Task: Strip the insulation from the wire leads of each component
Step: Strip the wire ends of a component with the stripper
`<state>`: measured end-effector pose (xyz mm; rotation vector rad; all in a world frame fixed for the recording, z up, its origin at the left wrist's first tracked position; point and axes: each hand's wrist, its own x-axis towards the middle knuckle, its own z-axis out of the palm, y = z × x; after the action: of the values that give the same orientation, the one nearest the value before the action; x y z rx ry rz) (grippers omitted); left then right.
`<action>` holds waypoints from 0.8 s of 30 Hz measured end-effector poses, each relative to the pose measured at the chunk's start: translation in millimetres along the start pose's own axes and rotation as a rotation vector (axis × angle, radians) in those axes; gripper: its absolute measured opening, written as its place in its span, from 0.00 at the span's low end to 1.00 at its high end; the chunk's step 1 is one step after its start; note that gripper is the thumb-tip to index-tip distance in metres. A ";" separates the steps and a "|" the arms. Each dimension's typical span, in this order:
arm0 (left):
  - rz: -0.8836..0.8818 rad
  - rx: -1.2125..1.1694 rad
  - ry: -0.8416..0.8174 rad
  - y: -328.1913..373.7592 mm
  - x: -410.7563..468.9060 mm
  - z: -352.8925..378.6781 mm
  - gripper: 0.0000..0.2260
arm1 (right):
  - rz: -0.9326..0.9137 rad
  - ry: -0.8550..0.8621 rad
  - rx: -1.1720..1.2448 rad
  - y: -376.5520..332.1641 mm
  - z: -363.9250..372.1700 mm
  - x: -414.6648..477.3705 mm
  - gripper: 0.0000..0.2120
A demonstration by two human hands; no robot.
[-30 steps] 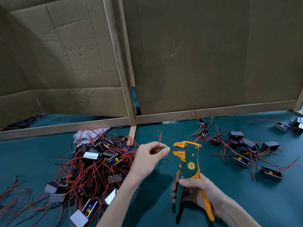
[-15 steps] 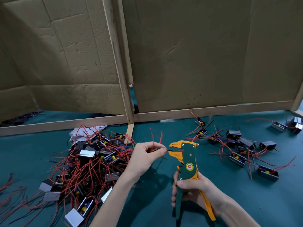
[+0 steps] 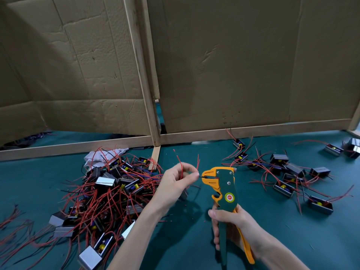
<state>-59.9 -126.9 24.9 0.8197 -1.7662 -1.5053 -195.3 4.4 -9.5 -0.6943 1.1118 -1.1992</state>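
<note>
Head view: lead being held at the stripper's mouth, above the green table [image 3: 194, 242].
Left hand [image 3: 175, 182] is pinching a dark wire lead [image 3: 200, 177] between thumb and forefinger, lead lying level, tip pointing right into the wire stripper [image 3: 224, 188]; right hand [image 3: 231, 225] is gripping its handles, tool standing upright, head facing left.

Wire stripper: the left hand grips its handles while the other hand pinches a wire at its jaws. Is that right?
Not quite. The head view shows the right hand gripping the handles of the wire stripper. The left hand is the other one, pinching a wire at its jaws.
</note>
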 end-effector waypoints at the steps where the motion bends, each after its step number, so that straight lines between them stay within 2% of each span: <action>1: -0.020 -0.068 0.006 -0.5 0.4 1.9 0.06 | -0.002 0.046 -0.017 1.9 1.9 0.8 0.15; 4: -0.018 -0.068 0.004 -5.9 1.4 6.7 0.11 | -0.013 0.140 -0.023 4.7 3.3 3.4 0.15; 7: 0.054 -0.004 0.023 -6.8 1.4 10.0 0.13 | -0.077 0.051 0.162 -2.2 -0.6 4.4 0.08; 9: 0.086 -0.009 0.056 -5.1 1.4 7.1 0.12 | -0.126 0.017 0.212 -5.8 -4.9 6.0 0.10; 15: 0.182 0.093 0.112 0.5 2.9 -0.8 0.11 | -0.197 -0.013 0.092 -9.2 -18.0 6.6 0.08; 19: 0.248 0.233 0.155 1.7 0.5 0.1 0.03 | -0.161 -0.067 0.009 -7.9 -19.8 6.2 0.11; 24: 0.327 0.448 0.119 4.7 -1.4 -0.5 0.07 | -0.131 -0.092 -0.025 -7.5 -18.6 5.7 0.09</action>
<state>-58.9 -125.3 29.5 0.7645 -2.0596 -0.8448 -215.4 -0.7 -10.9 -0.8445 1.0183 -1.2531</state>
